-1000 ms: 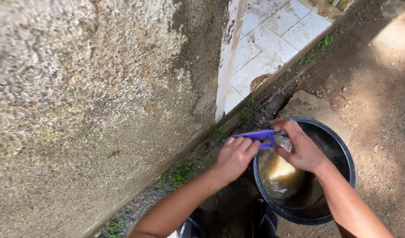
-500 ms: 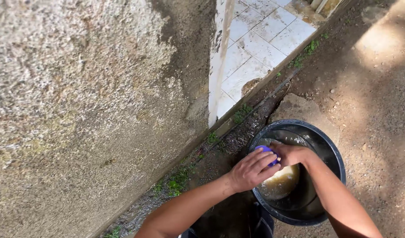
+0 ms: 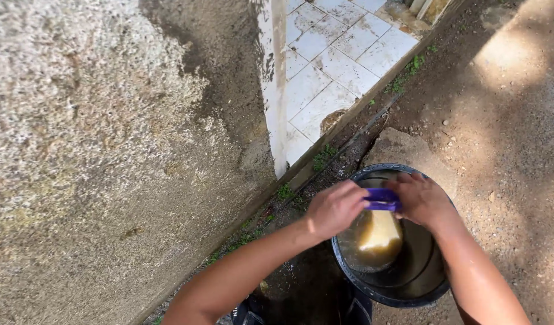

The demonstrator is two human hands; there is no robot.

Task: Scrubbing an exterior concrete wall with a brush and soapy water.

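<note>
My left hand (image 3: 336, 209) and right hand (image 3: 423, 199) both clench the purple-handled tool (image 3: 382, 199) over the black bucket (image 3: 390, 287); its pale pad dips into murky water; advisable: grip firmly, rinse low, avoid splashing.

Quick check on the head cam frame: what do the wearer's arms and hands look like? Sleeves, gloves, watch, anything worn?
Both forearms are bare right up to the bottom frame edge: no sleeves in view. The left hand and right hand wear no gloves. No watch, bracelet or ring shows on the visible parts. The right forearm looks wet and glossy in the sun.
</note>
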